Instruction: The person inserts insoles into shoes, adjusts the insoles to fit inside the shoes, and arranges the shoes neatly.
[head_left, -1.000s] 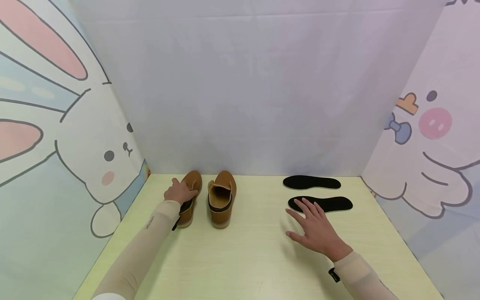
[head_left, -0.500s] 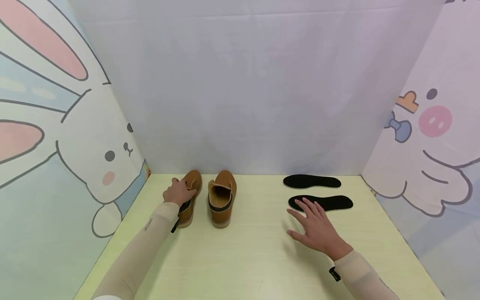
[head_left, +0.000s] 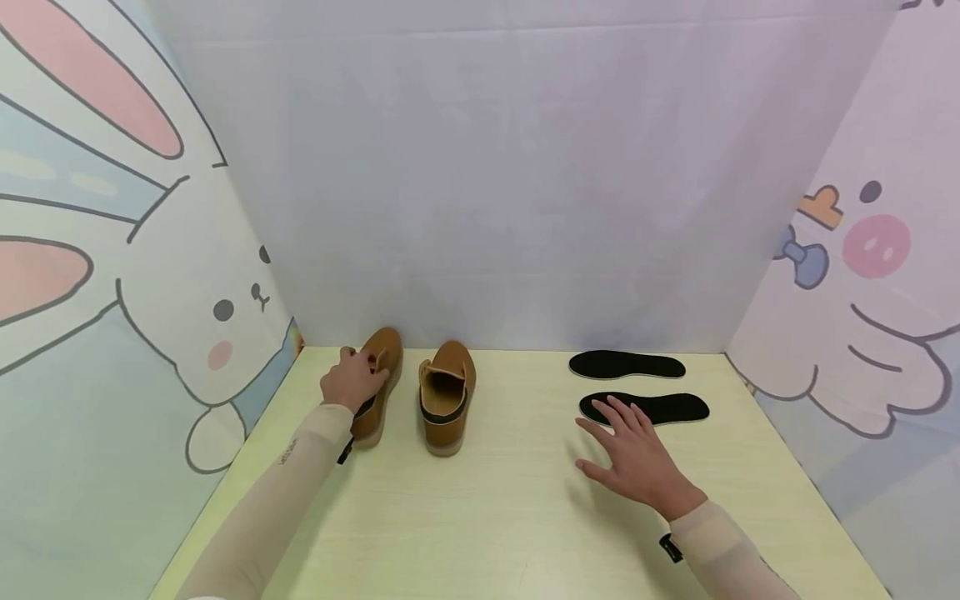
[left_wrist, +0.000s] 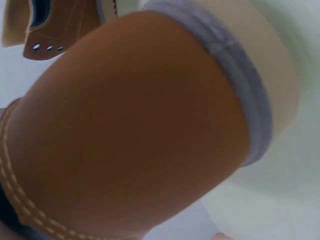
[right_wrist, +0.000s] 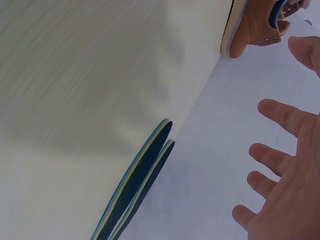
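- Left hand [head_left: 352, 382] grips the left shoe [head_left: 388, 343], which shows higher than before, beside the other shoe [head_left: 453, 360].
- Right hand [head_left: 637, 458] stays spread above the near insole [head_left: 681, 407].
- Gripping fingers mostly hide the left shoe's opening.

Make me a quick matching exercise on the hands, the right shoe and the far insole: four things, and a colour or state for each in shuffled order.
Column one:
1. left hand
2. right hand
3. right shoe
4. far insole

Column two:
A. fingers spread, holding nothing
B. black, lying flat on the table
C. gripping the left shoe
D. brown, no hand on it

Pairs: 1-C, 2-A, 3-D, 4-B
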